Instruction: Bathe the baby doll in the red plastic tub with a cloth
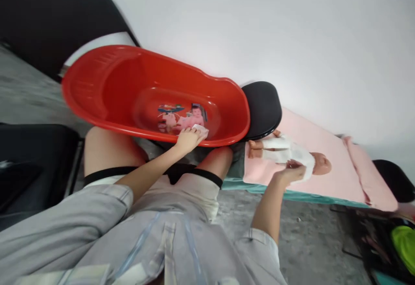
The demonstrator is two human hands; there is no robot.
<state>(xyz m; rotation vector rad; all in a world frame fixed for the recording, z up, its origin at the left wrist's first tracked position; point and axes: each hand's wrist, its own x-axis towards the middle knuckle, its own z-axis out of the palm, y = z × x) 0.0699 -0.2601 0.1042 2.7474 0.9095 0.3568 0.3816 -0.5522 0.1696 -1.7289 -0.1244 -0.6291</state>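
**Doll on a pink mat, cloth at the tub, both hands busy**

So the doll (301, 155) is laid out on the pink mat (337, 151), feet pointed at the left edge, head nearer the middle, closer to the near edge than to the right one. It's dressed in white, with the feet left bare. A rolled or folded strip (359, 168) can be seen by the mat's right edge.

The right hand (291, 172) is held at the doll's middle, fingers curled. Whether anything is actually gripped, or the clothes are just being touched, can't be told from this angle.

The left hand (188, 139) is reached over the near rim of the red tub (175, 79), with a pale cloth (202, 130) pinched in its fingers. Could be a tissue, tbh; too small to be sure. A printed picture (181, 123) is seen on the tub's floor just beyond it.

Handling-wise, the doll is probably light, with a firm head and limbs and soft clothes that could slip or bunch if only fabric is grabbed. Best held round the trunk, head supported. The cloth looks floppy and near weightless, so a corner pinch should be plenty.
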